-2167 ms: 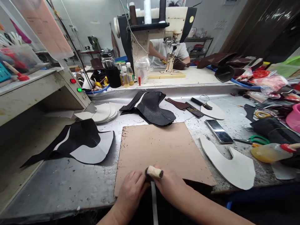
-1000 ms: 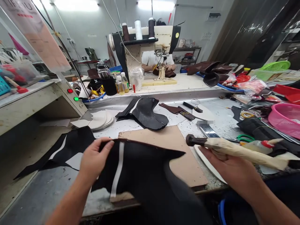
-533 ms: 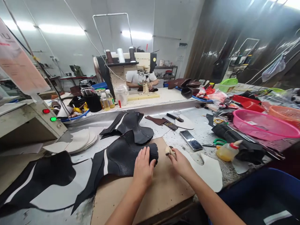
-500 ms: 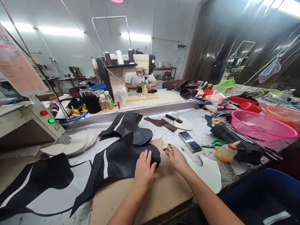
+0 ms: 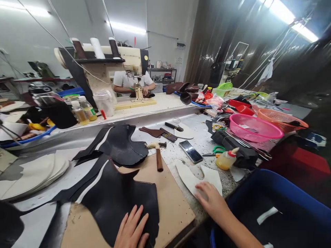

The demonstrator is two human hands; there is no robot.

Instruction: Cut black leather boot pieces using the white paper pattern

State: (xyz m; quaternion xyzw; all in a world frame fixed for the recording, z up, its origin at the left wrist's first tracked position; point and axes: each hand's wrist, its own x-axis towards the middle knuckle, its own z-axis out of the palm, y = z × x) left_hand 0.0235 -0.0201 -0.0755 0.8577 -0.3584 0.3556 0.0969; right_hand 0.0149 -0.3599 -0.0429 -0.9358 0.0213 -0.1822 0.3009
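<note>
My left hand lies with fingers spread on a black leather shoe upper piece that has a white strip along one side. Under that leather is a tan board. Over on the right, my right hand rests on a white U-shaped lining piece, fingers stretched out and gripping nothing visible. A hammer with a brown wooden handle lies at the board's far end, its head close to a second black upper piece.
White cut pieces are stacked at left. A phone, green-handled scissors and a glue bottle lie beyond my right hand. A blue bin stands at lower right. Behind a sewing machine sits another person.
The hammer has left my right hand and lies on the board. That hand has moved to the white piece. The near black leather has shifted toward me under my left hand. The view has turned right.
</note>
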